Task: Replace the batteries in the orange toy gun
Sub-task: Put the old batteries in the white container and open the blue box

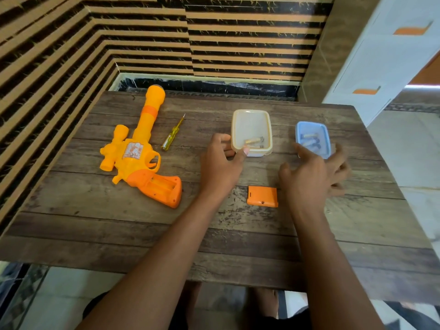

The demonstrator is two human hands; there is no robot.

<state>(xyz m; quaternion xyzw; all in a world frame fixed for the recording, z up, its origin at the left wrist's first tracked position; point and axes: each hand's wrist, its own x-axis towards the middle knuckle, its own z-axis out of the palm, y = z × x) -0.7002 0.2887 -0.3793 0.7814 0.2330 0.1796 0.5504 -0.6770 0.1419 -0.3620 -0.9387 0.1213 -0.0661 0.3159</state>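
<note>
The orange toy gun (140, 151) lies on its side at the table's left, its grip's battery compartment (162, 184) open and showing no batteries. The orange battery cover (262, 196) lies loose between my wrists. My left hand (221, 163) grips the front-left corner of the white container (252, 115), thumb on the rim; two batteries (253, 141) lie inside. My right hand (314, 170), blurred with fingers spread, hovers at the near edge of the blue container (326, 144), which holds a few batteries (309, 139). It holds nothing.
A yellow-handled screwdriver (172, 134) lies beside the gun's barrel. The wooden table (119, 234) stands against a striped wall at the left and back. A white cabinet (381, 67) is at the right, past the table's edge.
</note>
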